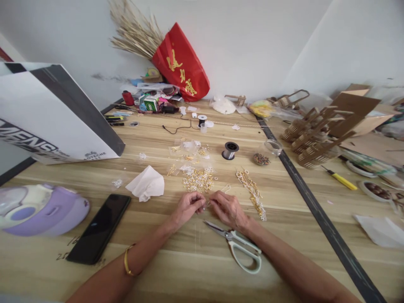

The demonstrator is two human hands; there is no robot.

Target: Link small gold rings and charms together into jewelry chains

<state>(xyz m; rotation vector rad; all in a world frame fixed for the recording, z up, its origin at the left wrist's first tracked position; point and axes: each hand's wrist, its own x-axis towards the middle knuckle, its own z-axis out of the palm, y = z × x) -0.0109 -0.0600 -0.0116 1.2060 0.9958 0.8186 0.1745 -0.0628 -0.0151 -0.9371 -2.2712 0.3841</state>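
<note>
My left hand [190, 206] and my right hand [227, 207] meet over the table, fingertips almost touching. Both are closed in a pinch around small shiny pieces [206, 205], too tiny to name. A faint clear strand seems to run down toward the table from there. Just beyond lies a pile of gold and silver beads and findings [198, 180]. Scissors with pale green handles [244, 252] lie beside and partly under my right forearm. Right of my hands, gold and silver chain-like strands [252, 193] are laid out, with a small looped piece [226, 188] nearer.
A wire spool [230, 150] and a tipped clear jar of beads [261, 158] stand behind. To the left are a tissue [147, 184], a black phone [99, 228], a lilac device [50, 209] and a large white box [53, 118]. Small woven baskets [315, 134] sit at right.
</note>
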